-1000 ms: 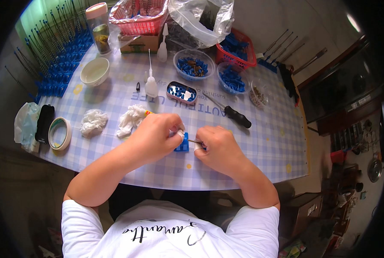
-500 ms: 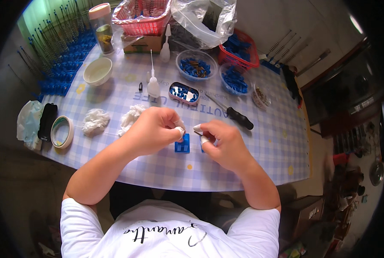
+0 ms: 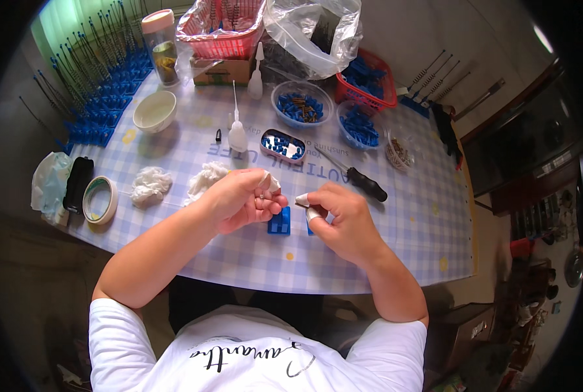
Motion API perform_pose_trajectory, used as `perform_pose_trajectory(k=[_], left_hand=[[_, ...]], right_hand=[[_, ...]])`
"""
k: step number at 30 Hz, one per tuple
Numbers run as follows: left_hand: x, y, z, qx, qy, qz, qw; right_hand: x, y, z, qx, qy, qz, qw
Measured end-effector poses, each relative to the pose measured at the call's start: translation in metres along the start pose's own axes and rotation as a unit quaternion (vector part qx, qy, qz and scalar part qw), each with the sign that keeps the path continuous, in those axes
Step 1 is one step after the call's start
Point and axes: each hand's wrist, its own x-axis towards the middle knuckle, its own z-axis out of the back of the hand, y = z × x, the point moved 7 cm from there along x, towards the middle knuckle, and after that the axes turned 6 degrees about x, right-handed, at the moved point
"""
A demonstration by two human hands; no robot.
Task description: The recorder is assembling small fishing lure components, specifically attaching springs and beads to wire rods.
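My left hand (image 3: pixel 249 199) is turned palm up above the cloth, its fingers curled in. Tiny shiny bits seem to lie in its cupped fingers, too small to name. White covers wrap its thumb tip. Just beyond its fingertips, a blue plastic block (image 3: pixel 279 223) sits on the table. My right hand (image 3: pixel 340 215) pinches a small thin dark pin (image 3: pixel 302 206) between thumb and forefinger, both with white fingertip covers. Another blue piece (image 3: pixel 310 228) is mostly hidden under that hand.
Ahead lie a black-handled screwdriver (image 3: pixel 368 185), an oval tin (image 3: pixel 283 145) of small blue parts, bowls of blue parts (image 3: pixel 358 128) and brass pieces, and a white squeeze bottle (image 3: pixel 237 138). To the left are crumpled tissues (image 3: pixel 151 185), a tape roll (image 3: pixel 100 200) and a white bowl (image 3: pixel 155 112).
My left hand has rolled from knuckles up to palm up, drawing its fingertips off the blue block. My right hand keeps its pinch in nearly the same place. The whole view has shifted slightly.
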Motion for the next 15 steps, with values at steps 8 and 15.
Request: perform_pose_trajectory(k=[8,15], left_hand=[[-0.019,-0.030,-0.017,0.486,-0.083,-0.143,0.858],[-0.035,-0.034,-0.034,0.666,-0.095,-0.163,0.722]], right_hand=[[-0.001,-0.003,-0.001,0.007,0.009,-0.024,1.000],[-0.004,-0.008,-0.006,-0.016,0.039,-0.042,0.998]])
